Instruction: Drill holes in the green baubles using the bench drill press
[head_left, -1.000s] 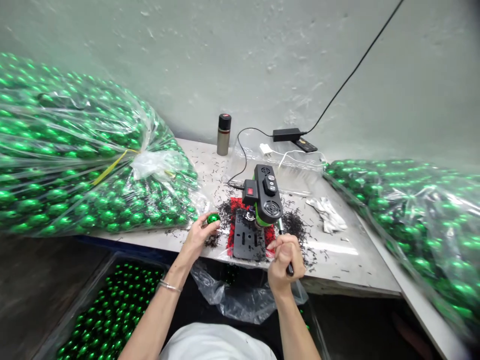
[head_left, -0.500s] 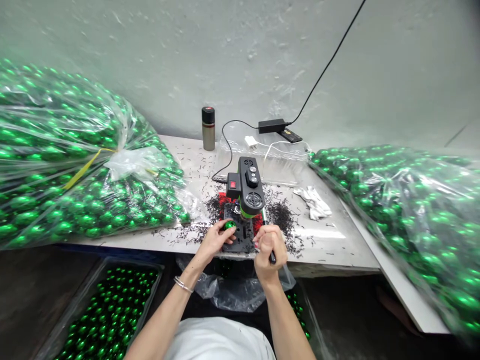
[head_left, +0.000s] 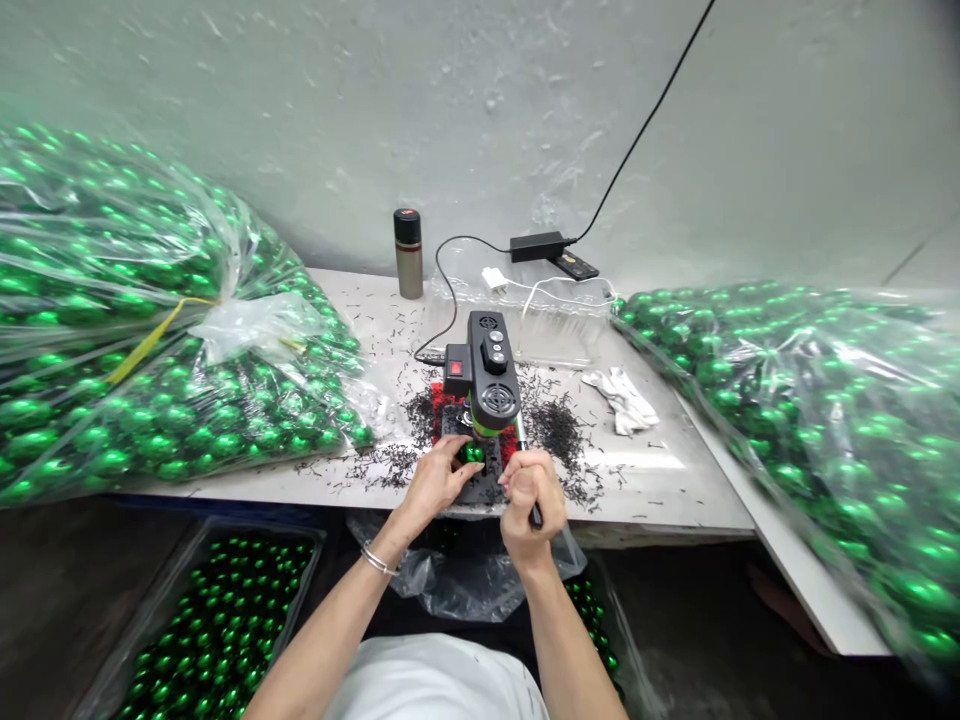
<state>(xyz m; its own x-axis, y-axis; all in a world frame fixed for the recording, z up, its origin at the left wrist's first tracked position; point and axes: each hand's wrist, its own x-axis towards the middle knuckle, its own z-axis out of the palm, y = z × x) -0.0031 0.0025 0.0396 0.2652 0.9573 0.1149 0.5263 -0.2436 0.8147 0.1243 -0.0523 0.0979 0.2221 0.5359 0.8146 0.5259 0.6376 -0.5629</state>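
Note:
Between the thumb and fingers of my left hand [head_left: 439, 475] is a shiny green ball [head_left: 473, 453], held under the front of a small black bench drill press [head_left: 495, 375]. The drill's head hides the top of the ball, so I cannot tell whether the bit touches it. My right hand [head_left: 534, 500] is wrapped round the black-gripped lever [head_left: 535, 516] on the drill's right side. Beneath the ball lies the dark slotted base plate [head_left: 480, 490]. Black shavings [head_left: 556, 430] are heaped around the machine.
Large clear bags of green balls lie at left [head_left: 172, 400] and right [head_left: 780, 380]. A bottle [head_left: 409, 255], a power adapter [head_left: 538, 246], a clear plastic tray [head_left: 562, 345] and white gloves [head_left: 624, 400] sit on the table. Below stands a bin of balls [head_left: 217, 620].
My left hand has moved the green ball right, from the plate's left side to under the drill head. My right hand stays closed on the lever. The whole view has shifted slightly.

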